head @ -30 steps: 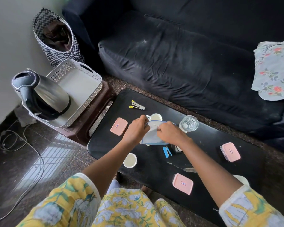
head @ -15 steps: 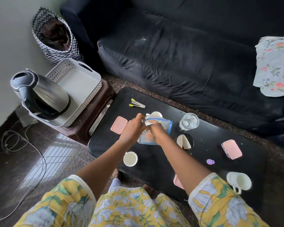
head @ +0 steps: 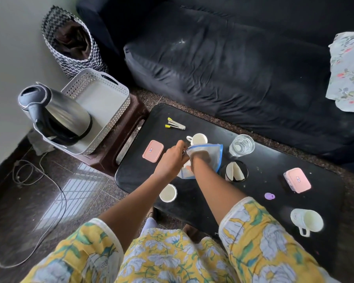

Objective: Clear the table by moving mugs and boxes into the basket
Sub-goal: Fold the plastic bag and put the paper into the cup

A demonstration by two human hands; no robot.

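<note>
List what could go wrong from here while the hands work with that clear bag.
1. The right hand is inside the clear bag; its elbow swings near the glass of water, which could tip.
2. The mug sits just behind the bag and may get knocked.
3. The white basket already holds a kettle, leaving less room.

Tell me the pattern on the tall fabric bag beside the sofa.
Black-and-white zigzag chevrons on the tall fabric bag, clearest in the head view.
</note>
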